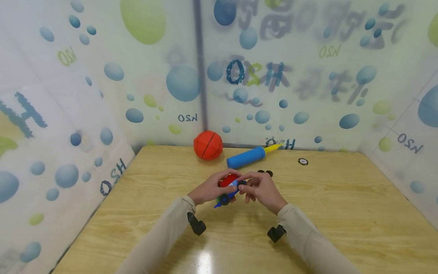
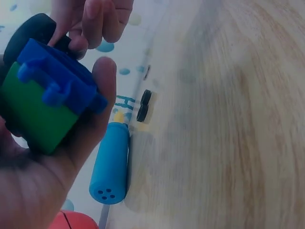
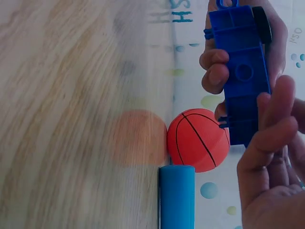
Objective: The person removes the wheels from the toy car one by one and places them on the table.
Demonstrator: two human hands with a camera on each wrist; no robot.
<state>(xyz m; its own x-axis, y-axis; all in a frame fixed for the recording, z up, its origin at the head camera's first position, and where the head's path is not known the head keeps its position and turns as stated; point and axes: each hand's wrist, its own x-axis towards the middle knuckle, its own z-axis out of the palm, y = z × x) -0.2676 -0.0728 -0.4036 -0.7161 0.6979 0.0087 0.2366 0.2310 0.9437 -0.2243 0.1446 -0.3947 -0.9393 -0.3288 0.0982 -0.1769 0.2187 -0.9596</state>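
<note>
A toy car (image 1: 228, 180) with a red top, green end and blue base is gripped in my left hand (image 1: 209, 188), tilted above the table. Its blue underside (image 3: 244, 90) faces the right wrist view, with a hook at one end and bare axle pegs along one side. One black wheel (image 1: 224, 199) sits on the side toward me. With thumb and forefinger, my right hand (image 1: 266, 190) pinches another black wheel (image 1: 241, 185) against the car's same side. Fingers partly hide that wheel in the wrist views.
Two loose black wheels (image 2: 144, 105) lie beyond the right hand. A blue hand pump (image 1: 246, 157) with a yellow nozzle and a red ball (image 1: 208, 145) are near the back wall. A round black-and-white disc (image 1: 303, 161) lies at the back right of the wooden table (image 1: 342, 198).
</note>
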